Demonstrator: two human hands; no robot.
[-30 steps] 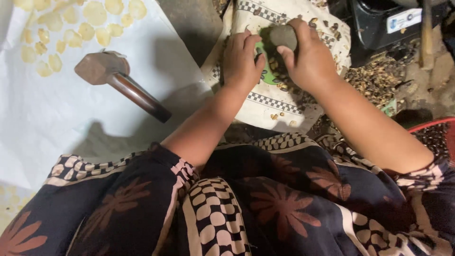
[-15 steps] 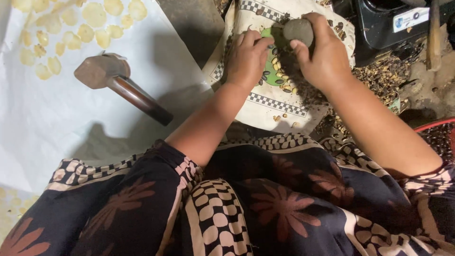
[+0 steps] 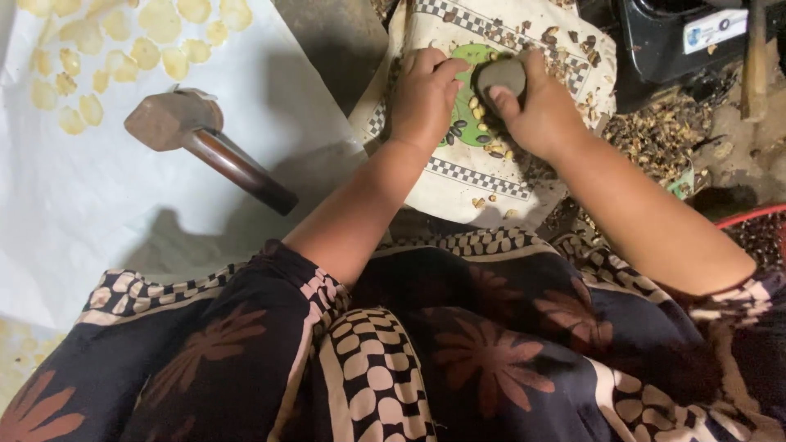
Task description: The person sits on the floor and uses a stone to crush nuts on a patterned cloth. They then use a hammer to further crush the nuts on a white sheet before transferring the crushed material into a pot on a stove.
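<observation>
My right hand (image 3: 536, 110) grips a rounded grey stone (image 3: 501, 76) just above a cream cloth (image 3: 458, 176) with a checked border and a green patch (image 3: 465, 123). Small dark and pale seeds (image 3: 483, 139) lie on the green patch under the stone. My left hand (image 3: 424, 94) rests on the cloth beside the stone, fingers curled, fingertips at the seeds. Whether its fingers pinch a seed is hidden.
A wooden mallet (image 3: 205, 143) lies on a white sheet (image 3: 98, 205) at the left, with flat yellow discs (image 3: 123, 49) spread at its top. A black box (image 3: 679, 41) stands at top right over scattered husks (image 3: 655, 131). A red basin rim (image 3: 753, 217) shows at the right edge.
The view has shifted so the hands and cloth sit lower in frame. My right hand holds the stone a little higher off the cloth, uncovering the green patch and seeds.
</observation>
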